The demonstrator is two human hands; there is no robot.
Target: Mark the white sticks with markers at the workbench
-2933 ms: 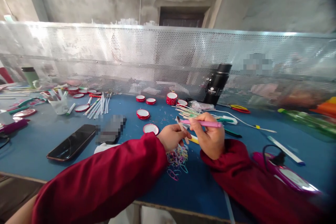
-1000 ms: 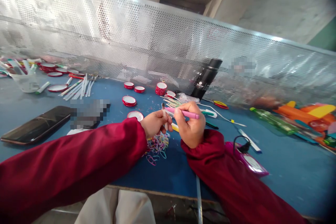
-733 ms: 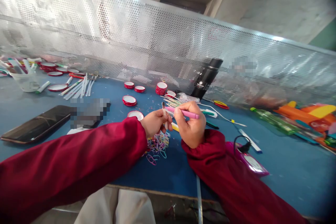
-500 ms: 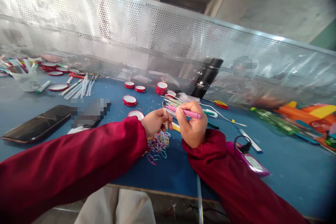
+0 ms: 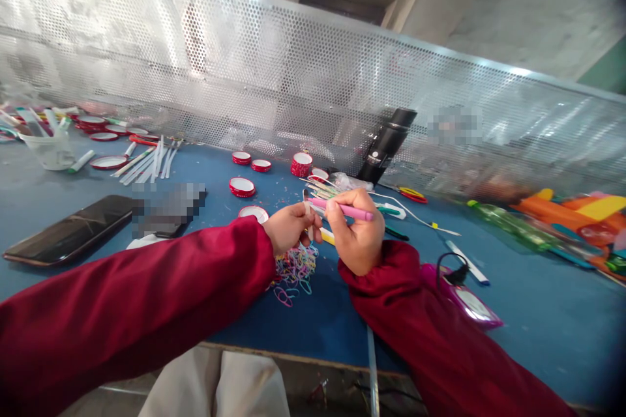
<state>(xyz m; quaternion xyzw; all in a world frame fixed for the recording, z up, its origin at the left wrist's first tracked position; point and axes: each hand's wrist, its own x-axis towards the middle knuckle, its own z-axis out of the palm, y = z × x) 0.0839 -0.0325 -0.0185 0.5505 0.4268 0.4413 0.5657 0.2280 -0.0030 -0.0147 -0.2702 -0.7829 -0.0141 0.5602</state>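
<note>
My left hand [image 5: 289,227] pinches a small pale stick [image 5: 310,216] upright between thumb and fingers. A dark patch marks the stick's upper end. My right hand [image 5: 360,227] is closed around a pink pen [image 5: 353,210], held like a writing tool, its point against or very near the dark patch; I cannot tell if they touch. Below my left hand lies a heap of coloured rubber bands [image 5: 296,266] on the blue table [image 5: 313,332]. Just behind that hand is a round red-rimmed lid [image 5: 253,214], partly hidden by it.
Two phones [image 5: 73,229] lie at left, near a bunch of white sticks [image 5: 147,166] and a cup of markers [image 5: 49,146]. At the back stand red tins [image 5: 301,164] and a black bottle [image 5: 388,146]. A purple device [image 5: 464,300] sits beside my right sleeve.
My right hand and the pink pen have shifted very slightly to the left. My left hand and the pale stick stay in place.
</note>
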